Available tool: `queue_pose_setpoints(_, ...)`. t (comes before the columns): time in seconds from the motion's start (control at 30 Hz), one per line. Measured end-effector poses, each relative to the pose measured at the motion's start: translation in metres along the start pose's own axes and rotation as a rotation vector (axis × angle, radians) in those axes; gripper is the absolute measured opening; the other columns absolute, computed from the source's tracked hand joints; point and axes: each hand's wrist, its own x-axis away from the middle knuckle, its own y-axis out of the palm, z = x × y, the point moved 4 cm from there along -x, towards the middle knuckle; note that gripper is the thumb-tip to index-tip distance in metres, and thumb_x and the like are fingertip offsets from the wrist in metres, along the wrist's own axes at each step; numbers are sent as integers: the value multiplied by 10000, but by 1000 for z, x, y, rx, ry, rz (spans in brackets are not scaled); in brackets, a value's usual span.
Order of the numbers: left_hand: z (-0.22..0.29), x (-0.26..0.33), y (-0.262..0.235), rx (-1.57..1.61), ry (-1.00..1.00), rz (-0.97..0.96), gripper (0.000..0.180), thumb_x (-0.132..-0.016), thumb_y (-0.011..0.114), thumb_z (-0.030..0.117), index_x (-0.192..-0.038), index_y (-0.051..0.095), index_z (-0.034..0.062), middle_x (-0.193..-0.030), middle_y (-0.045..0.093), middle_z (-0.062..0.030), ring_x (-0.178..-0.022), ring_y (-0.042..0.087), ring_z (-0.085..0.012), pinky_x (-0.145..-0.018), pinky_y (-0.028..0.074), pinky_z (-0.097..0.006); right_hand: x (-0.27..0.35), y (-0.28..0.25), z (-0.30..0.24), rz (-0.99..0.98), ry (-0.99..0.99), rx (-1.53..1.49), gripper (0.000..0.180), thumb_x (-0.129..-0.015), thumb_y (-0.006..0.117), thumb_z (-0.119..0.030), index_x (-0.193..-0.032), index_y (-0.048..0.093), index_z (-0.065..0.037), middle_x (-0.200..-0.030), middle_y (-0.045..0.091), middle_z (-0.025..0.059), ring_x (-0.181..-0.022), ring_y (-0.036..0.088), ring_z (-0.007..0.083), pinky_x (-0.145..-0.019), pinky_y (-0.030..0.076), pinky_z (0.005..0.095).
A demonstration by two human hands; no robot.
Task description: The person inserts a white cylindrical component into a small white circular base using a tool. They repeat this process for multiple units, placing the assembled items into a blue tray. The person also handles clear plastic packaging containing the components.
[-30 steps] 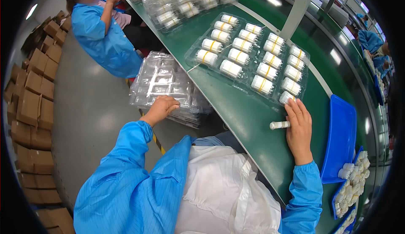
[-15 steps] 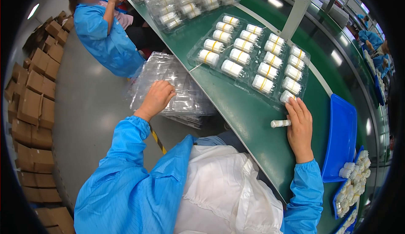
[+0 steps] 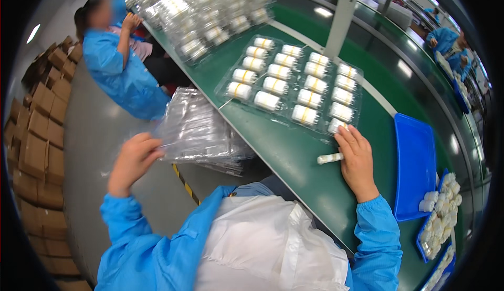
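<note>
At the left, my left hand (image 3: 134, 161) is closed in a pinch at the edge of a clear plastic tray (image 3: 170, 145), blurred by motion, at the near side of a stack of similar trays (image 3: 197, 118). My right hand (image 3: 358, 161) lies over the green table with its fingers stretched out. Its fingertips touch a white bundle (image 3: 336, 125) at the near corner of a filled clear tray (image 3: 294, 113). That tray holds rows of white bundles, most with a yellow band. Where my right thumb lies, a white ringed cover (image 3: 329, 158) shows, seemingly wrapped round the thumb.
A blue bin (image 3: 415, 165) stands to the right, beside another blue bin of white pieces (image 3: 438, 223). Tall stacks of filled clear trays (image 3: 210, 15) rise at the table's far end, near a seated co-worker (image 3: 118, 60). A pale post (image 3: 344, 15) stands behind. Cardboard boxes (image 3: 39, 133) line the left.
My left hand has moved left and nearer to me, away from the middle of the tray stack, drawing at a clear tray's edge. My right hand stays at the filled tray's corner; the view has shifted.
</note>
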Motion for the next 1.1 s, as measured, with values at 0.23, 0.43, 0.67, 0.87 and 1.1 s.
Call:
queue_pose_setpoints(0.23, 65, 29, -126, 156, 0, 341, 214, -740, 751, 96, -899, 654, -10, -761, 498, -41, -686, 473, -172, -603, 356, -296, 2, -2, 2, 19, 3, -12, 458, -806, 610, 22, -1257, 641, -52, -1408, 580, 96, -1348, 496, 318, -1101, 403, 481)
queue_pose_setpoints(0.43, 153, -44, -77, 261, 445, 466, 216, -741, 754, 38, -949, 718, -9, -761, 555, -48, -671, 500, -181, -581, 361, -298, 9, -7, 2, 79, -47, -26, 362, -816, 606, -4, -1174, 655, -25, -1390, 573, 135, -1354, 494, 327, -1131, 376, 511)
queue_pose_setpoints(0.67, 229, -172, 84, 216, 881, 298, 283, -770, 780, 73, -1041, 709, 35, -867, 617, -90, -764, 591, -286, -685, 494, -400, 31, -14, -7, 3, -105, -86, 282, -884, 573, -97, -1139, 653, -6, -1324, 615, 142, -1345, 504, 315, -1124, 392, 486)
queue_pose_setpoints(0.87, 198, -200, 149, 159, 794, 34, 238, -876, 709, 176, -1066, 684, 35, -911, 591, -97, -881, 589, -300, -786, 492, -419, 45, -19, -11, -14, -115, -112, 284, -886, 580, -104, -1140, 652, 1, -1332, 611, 137, -1355, 495, 312, -1134, 388, 490)
queue_pose_setpoints(1.1, 210, -193, 140, 160, 798, 296, 252, -913, 670, 209, -1071, 691, 14, -954, 606, -128, -875, 572, -342, -783, 470, -453, 50, -27, -9, 4, -111, -132, 266, -864, 609, -102, -1107, 654, -4, -1279, 631, 134, -1320, 525, 321, -1116, 412, 486)
